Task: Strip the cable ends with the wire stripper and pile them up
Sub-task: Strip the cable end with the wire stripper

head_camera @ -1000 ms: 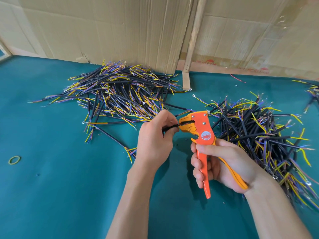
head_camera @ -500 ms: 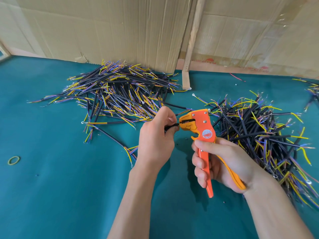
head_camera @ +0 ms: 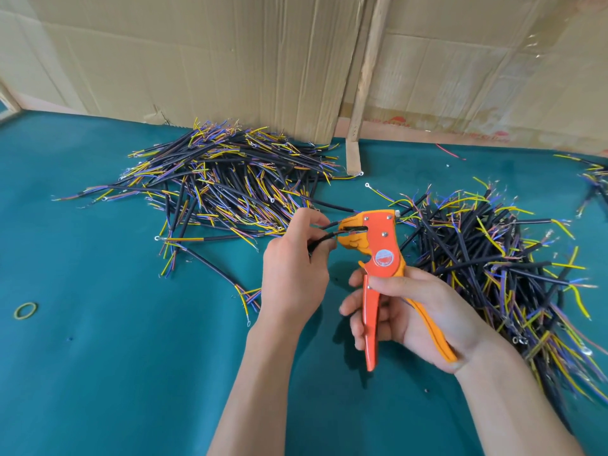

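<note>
Compared with a second ago, the wire stripper (head_camera: pixel 378 255) has tipped a bit more upright and its handles have spread apart, so the squeeze looks let off, and the left hand (head_camera: pixel 296 268) has shifted a touch toward the pile at the desk's far edge.

Going left to right: a yellow rubber band (head_camera: pixel 25 311) sits by itself near the desk's left edge. Then comes the big heap of cables (head_camera: pixel 223 179) against the cardboard wall (head_camera: pixel 230 60) at the far edge. The left hand is curled around a black cable (head_camera: pixel 324 240), pinching it with the end fed into the stripper's orange jaws. The right hand (head_camera: pixel 408 317) is wrapped around both handles, loosely by the look of it. A second cable heap (head_camera: pixel 500 258) runs along the desk's right edge.

What could go wrong: if the cable sits too shallow or crooked in the jaws, the next squeeze probably nicks the coloured inner wires or skins the jacket unevenly. The left fingertips (head_camera: pixel 320 222) are also really close to the jaws, so a pinch seems possible. And the two heaps look so alike that dropping a finished piece on the wrong one would be easy.

Hard to make out: how deep the cable end goes is hidden inside the jaws. The rest of the cable disappears behind the left hand. Which heap is the stripped one is unclear. More cables at the far right corner (head_camera: pixel 595 182) are cut off by the frame.
</note>
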`<state>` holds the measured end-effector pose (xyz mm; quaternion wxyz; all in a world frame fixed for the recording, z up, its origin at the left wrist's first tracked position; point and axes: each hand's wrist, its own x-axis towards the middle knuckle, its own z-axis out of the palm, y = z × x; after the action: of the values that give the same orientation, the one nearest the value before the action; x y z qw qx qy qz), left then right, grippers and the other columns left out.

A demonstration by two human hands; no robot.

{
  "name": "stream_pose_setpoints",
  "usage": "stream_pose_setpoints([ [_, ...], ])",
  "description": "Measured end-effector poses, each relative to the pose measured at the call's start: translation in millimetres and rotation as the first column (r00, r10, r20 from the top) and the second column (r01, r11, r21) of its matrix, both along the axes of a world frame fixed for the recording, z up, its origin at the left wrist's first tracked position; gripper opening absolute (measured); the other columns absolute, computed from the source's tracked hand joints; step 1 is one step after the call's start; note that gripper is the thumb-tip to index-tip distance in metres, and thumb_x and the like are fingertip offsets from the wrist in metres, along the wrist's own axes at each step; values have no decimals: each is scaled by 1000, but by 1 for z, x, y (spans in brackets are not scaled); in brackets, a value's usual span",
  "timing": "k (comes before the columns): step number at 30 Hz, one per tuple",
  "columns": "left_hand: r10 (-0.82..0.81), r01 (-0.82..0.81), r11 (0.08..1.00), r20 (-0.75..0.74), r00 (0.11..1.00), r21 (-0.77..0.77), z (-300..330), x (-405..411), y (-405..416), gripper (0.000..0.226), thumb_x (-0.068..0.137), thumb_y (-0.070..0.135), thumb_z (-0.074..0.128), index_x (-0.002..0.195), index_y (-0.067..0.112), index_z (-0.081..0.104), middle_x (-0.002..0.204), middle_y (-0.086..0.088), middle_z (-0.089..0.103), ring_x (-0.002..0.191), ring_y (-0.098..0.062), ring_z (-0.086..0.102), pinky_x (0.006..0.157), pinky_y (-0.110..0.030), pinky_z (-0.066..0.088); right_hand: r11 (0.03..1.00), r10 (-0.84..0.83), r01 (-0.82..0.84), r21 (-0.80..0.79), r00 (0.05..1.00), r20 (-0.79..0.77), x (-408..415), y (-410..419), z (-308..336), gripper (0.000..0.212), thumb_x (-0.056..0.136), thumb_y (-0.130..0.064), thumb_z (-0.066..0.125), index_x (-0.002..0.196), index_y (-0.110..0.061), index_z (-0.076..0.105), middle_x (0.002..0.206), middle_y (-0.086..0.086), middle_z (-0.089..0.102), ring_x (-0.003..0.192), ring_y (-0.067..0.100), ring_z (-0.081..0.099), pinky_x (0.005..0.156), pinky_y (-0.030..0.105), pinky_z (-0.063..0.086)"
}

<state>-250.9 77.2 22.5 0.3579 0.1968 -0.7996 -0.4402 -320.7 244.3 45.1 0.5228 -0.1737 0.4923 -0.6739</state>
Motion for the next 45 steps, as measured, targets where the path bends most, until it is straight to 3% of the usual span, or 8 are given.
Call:
stream_pose_setpoints([
  [4, -2, 4, 996, -29, 1000, 93, 2, 1, 0, 12, 87, 12, 64, 92, 23, 61, 83, 15, 71, 76, -16, 70, 76, -44, 58, 997, -75, 75, 11, 997, -15, -3, 2, -1, 63, 67, -28, 92, 116, 2, 65, 109, 43, 63, 74, 44, 66, 68, 53, 57],
  [11, -24, 41, 969, -74, 997, 244, 7, 2, -2, 17, 83, 3, 64, 83, 20, 63, 75, 2, 71, 71, -28, 70, 71, -47, 58, 996, -85, 85, -2, 996, -21, 1, -1, 3, 67, 67, -26, 92, 119, 5, 62, 110, 43, 63, 75, 45, 66, 69, 52, 57],
  [22, -136, 146, 965, -60, 989, 219, 3, 2, -7, 22, 84, 0, 67, 81, 21, 63, 67, -7, 64, 65, -35, 56, 60, -35, 44, 999, -28, 29, 14, 999, -38, 3, -2, 1, 60, 72, -24, 90, 121, 3, 66, 99, 32, 66, 80, 45, 68, 73, 54, 57],
  [27, -147, 152, 964, -40, 988, 216, 0, 3, -12, 21, 86, 0, 72, 86, 20, 67, 69, 2, 69, 65, -29, 64, 68, -39, 53, 1000, -16, 16, -5, 999, -30, 0, -1, 0, 71, 75, -25, 88, 134, -2, 56, 115, 39, 64, 81, 45, 68, 73, 54, 57],
  [30, -122, 127, 957, -36, 992, 262, 0, 2, -11, 24, 86, -2, 72, 84, 21, 65, 71, 6, 71, 65, -17, 71, 59, -30, 53, 999, -32, 31, -41, 999, -5, 0, -2, 0, 82, 69, -25, 89, 139, -5, 49, 124, 41, 61, 80, 43, 67, 74, 55, 56],
  [36, -89, 107, 936, -68, 994, 334, 0, 3, -10, 28, 87, 3, 71, 78, 27, 59, 74, 6, 66, 68, -17, 76, 41, -24, 45, 994, -79, 84, -76, 994, 76, -3, 1, -1, 68, 74, 4, 64, 141, -4, 53, 129, 41, 59, 89, 44, 67, 81, 54, 57],
  [40, -64, 96, 950, -116, 991, 297, 0, 0, -12, 16, 79, 8, 69, 78, 20, 59, 61, -1, 61, 58, -30, 61, 56, -37, 46, 994, -89, 93, -60, 994, 62, 0, -1, -2, 59, 82, 4, 57, 139, -9, 57, 129, 35, 62, 96, 46, 68, 87, 56, 57],
  [45, -119, 184, 883, -172, 978, 433, 3, 1, -11, 12, 83, 15, 57, 82, 20, 68, 70, -6, 67, 62, -14, 47, 59, -26, 39, 994, -102, 103, -30, 994, 44, 5, -5, 0, 57, 82, 3, 59, 138, -7, 55, 126, 34, 64, 92, 45, 69, 86, 56, 58],
])
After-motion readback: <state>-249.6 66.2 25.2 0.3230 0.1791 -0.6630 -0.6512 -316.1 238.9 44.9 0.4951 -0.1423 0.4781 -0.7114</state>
